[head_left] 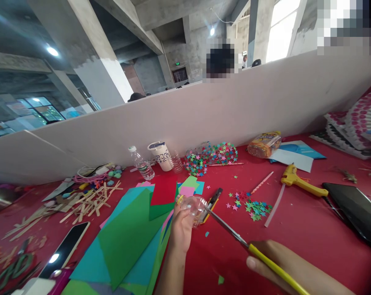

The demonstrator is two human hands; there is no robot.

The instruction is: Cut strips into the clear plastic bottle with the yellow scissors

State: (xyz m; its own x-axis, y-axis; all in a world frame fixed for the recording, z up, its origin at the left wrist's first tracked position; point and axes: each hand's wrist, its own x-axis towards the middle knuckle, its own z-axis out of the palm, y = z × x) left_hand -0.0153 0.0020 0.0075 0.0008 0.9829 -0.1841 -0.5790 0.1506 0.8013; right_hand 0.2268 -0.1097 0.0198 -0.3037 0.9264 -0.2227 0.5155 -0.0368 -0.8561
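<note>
My left hand (182, 231) is closed around a piece of clear plastic bottle (197, 208) with a yellow cap or neck at its left. A long tool (274, 264) with a yellow handle and a slim metal front part is in my right hand (270, 256). Its metal tip meets or overlaps the right side of the bottle piece; whether it cuts in, I cannot tell. The tool's exact kind is unclear. Behind the bottle piece lies a yellow and black utility knife (215, 200).
Coloured paper sheets (130, 233) and a phone (65, 248) lie left, near wooden sticks (91, 203). Star sequins (256, 209), a yellow glue gun (302, 182) and a black tablet-like object (354, 213) lie right. A water bottle (141, 164) and a cup (161, 156) stand by the white partition (173, 119).
</note>
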